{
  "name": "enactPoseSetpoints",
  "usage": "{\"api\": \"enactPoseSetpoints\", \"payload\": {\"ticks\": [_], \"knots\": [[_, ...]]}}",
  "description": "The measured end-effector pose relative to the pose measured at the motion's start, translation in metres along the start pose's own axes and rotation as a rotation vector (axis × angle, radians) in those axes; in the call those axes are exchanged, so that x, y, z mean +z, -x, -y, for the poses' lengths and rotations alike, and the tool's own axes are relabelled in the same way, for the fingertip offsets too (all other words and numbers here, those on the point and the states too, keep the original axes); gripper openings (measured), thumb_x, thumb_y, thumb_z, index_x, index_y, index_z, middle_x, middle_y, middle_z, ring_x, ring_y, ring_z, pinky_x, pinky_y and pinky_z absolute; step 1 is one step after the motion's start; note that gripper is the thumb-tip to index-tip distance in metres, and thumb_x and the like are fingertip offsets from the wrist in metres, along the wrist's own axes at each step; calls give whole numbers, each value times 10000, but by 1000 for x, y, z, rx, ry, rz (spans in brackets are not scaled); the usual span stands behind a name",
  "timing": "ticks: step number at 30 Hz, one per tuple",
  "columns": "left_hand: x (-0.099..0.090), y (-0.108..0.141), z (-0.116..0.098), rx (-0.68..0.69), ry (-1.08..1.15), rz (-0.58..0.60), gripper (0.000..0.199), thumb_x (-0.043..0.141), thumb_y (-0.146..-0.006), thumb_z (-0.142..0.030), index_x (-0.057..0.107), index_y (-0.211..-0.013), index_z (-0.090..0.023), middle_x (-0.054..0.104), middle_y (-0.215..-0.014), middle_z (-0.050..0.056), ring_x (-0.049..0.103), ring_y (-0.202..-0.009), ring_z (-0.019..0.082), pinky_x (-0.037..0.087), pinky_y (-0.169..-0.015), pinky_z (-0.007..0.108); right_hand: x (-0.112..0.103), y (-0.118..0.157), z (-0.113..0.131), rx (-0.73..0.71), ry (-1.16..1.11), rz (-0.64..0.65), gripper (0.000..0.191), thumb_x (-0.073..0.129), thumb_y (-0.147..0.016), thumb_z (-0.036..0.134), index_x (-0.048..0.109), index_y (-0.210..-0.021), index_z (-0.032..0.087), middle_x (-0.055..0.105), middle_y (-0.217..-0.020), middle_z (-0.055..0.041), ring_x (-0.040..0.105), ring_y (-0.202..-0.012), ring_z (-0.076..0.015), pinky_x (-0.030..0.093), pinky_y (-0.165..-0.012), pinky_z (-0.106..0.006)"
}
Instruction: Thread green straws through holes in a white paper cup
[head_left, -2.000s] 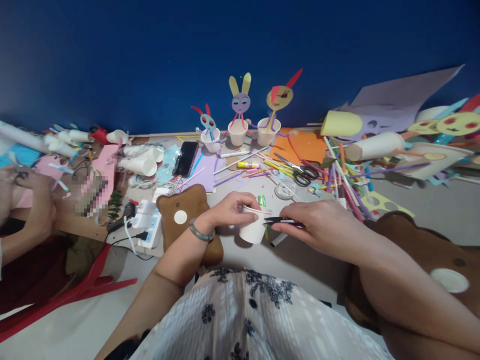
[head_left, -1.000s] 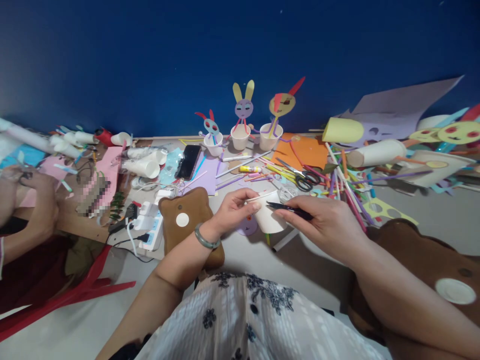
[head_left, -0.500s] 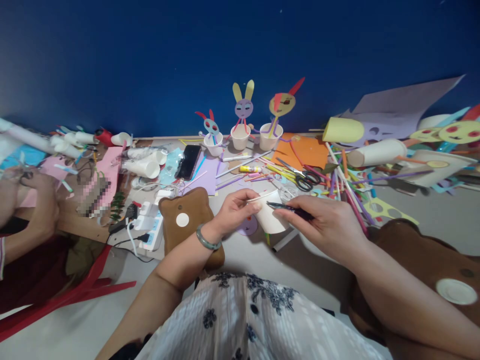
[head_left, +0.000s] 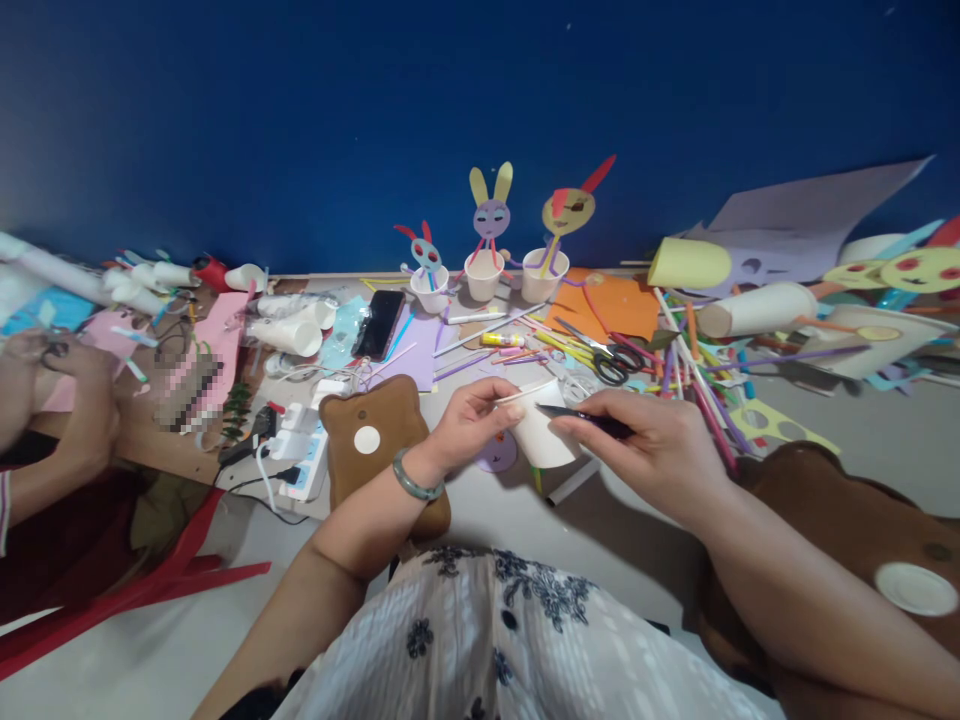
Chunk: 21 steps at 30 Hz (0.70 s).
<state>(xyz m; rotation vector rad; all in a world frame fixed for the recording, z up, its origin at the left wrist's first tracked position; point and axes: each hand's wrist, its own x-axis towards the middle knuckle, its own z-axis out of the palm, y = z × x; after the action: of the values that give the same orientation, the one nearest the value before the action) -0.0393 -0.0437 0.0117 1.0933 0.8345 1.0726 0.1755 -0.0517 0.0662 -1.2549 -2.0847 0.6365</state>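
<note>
My left hand (head_left: 480, 422) pinches a white paper cup (head_left: 546, 432) by its rim, thumb outside. The cup is tilted, its mouth toward the upper left. In my right hand (head_left: 649, 440) is a slim, dark pointed tool (head_left: 574, 412), its tip at the cup's side just below the rim. Whether it is a pen or a blade I cannot make out. Partly behind the cup lies a purple paper face (head_left: 498, 454). A white tube (head_left: 572, 482) rests on the table beneath the cup.
Three paper-rabbit cups (head_left: 484, 275) stand along the blue wall. Black-handled scissors (head_left: 611, 362), orange paper (head_left: 607, 305) and coloured sticks lie ahead. A phone (head_left: 378, 325), power strip (head_left: 306, 465) and brown bear-shaped cushion (head_left: 375, 440) are left. Another person's arm (head_left: 82, 420) is far left.
The view has shifted very slightly. The dark tool's tip has moved a little along the cup's side; both hands keep nearly the same place.
</note>
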Motion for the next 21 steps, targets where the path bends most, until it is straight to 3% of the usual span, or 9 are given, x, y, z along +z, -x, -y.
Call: {"api": "enactPoseSetpoints", "payload": {"ticks": [7, 21], "knots": [[0, -2, 3, 46, 3, -36, 503, 845, -692, -596, 673, -860, -154, 651, -828, 22, 568, -760, 125, 468, -723, 260, 0, -2, -2, 38, -109, -69, 400, 622, -920, 573, 687, -773, 207, 675, -648, -36, 572, -551, -158, 428, -519, -291], [2, -2, 4, 131, -112, -104, 423, 778, -785, -574, 678, -877, -173, 644, -830, 19, 563, -787, 137, 469, -796, 285, 5, 5, -8, -98, 213, -11, 420, 520, -979, 558, 695, -853, 197, 711, -722, -78, 653, -628, -205, 429, -574, -307]]}}
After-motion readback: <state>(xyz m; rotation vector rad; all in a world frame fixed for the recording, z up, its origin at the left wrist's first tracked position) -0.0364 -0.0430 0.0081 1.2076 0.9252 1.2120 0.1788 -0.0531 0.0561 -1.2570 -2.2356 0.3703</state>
